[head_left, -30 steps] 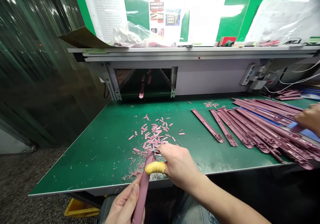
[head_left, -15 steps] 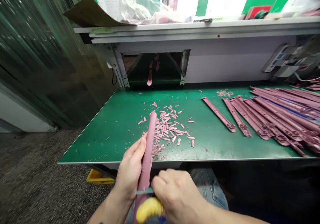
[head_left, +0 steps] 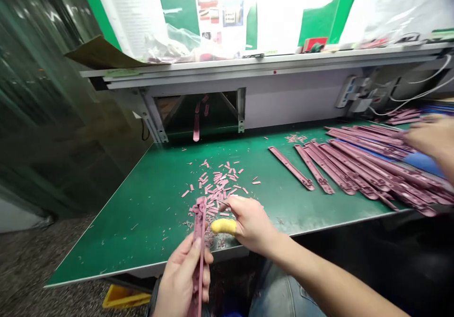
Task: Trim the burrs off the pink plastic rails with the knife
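Note:
A long pink plastic strip (head_left: 199, 241) is gripped in my left hand (head_left: 182, 269), its channelled side with small ribs facing up and its far end over the table's front edge. Just right of that end is my right hand (head_left: 250, 222), fingers closed on a thin blade-like tool (head_left: 218, 201); most of the tool is hidden. One finger wears a yellow cover (head_left: 224, 226). Small pink offcuts (head_left: 222, 180) and shavings lie scattered on the green table (head_left: 142, 213) beyond my hands.
Many pink strips (head_left: 354, 166) are piled on the right of the table. Another person's hand (head_left: 429, 135) reaches over them. A chute opening (head_left: 202, 118) with pink pieces is at the back, beneath a shelf (head_left: 213, 66). A yellow bin (head_left: 126, 298) sits below the table at left.
The strip in my left hand has turned from its smooth side to its ribbed side. My right hand has moved up to its far end. Another person's hand has appeared at right; the view has shifted.

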`<state>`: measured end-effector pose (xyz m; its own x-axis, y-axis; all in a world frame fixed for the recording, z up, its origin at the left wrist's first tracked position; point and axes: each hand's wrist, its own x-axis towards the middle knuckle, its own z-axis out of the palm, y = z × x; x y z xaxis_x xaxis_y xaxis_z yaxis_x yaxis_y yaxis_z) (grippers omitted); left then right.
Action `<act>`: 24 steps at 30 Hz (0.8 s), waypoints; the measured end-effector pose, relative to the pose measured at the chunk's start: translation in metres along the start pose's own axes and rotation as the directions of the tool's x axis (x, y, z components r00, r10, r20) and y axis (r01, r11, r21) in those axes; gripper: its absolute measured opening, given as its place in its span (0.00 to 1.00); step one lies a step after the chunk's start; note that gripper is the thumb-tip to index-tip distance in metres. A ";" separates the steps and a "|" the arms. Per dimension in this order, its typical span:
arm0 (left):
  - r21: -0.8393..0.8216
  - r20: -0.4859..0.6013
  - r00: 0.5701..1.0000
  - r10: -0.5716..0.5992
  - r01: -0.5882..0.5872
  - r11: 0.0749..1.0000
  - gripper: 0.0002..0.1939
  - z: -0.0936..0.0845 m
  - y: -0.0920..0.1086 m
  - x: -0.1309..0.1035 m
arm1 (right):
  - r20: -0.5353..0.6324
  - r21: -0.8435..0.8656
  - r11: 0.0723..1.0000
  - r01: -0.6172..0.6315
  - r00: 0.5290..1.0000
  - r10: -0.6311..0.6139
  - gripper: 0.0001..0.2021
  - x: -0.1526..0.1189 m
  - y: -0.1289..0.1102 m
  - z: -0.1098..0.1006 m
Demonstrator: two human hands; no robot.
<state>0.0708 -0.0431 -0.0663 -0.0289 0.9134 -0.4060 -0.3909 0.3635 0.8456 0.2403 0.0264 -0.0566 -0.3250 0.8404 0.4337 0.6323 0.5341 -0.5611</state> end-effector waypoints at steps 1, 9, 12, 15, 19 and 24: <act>0.004 -0.008 1.000 -0.012 0.012 1.000 0.30 0.002 -0.004 -0.003 | 0.011 -0.040 0.999 0.002 1.000 -0.002 0.35 0.007 0.002 -0.002; -0.234 -0.034 0.999 -0.037 0.028 0.972 0.21 0.004 -0.007 -0.012 | 0.109 -0.260 0.960 0.099 0.991 -0.073 0.33 0.006 -0.010 -0.007; -0.239 -0.017 0.999 -0.039 0.034 0.971 0.21 0.004 -0.004 -0.013 | 0.109 -0.287 0.947 0.146 0.987 -0.119 0.32 -0.001 -0.014 -0.006; -0.221 0.040 0.999 0.016 -0.007 0.975 0.19 0.007 0.001 -0.011 | 0.158 -0.257 0.945 0.203 0.973 -0.166 0.28 -0.015 -0.024 0.000; -0.235 0.090 0.991 0.096 -0.073 0.969 0.16 0.011 0.015 0.006 | 0.264 -0.174 0.942 0.289 0.935 -0.238 0.19 -0.059 -0.052 0.021; -0.339 0.000 0.983 0.185 -0.174 0.925 0.12 0.010 0.033 0.036 | 0.279 0.081 0.925 0.370 0.883 -0.378 0.20 -0.121 -0.072 0.053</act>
<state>0.0659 0.0037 -0.0500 -0.1006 0.9649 -0.2424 -0.6679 0.1151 0.7353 0.1967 -0.1089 -0.1060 -0.7218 0.5658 0.3985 0.4078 0.8130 -0.4156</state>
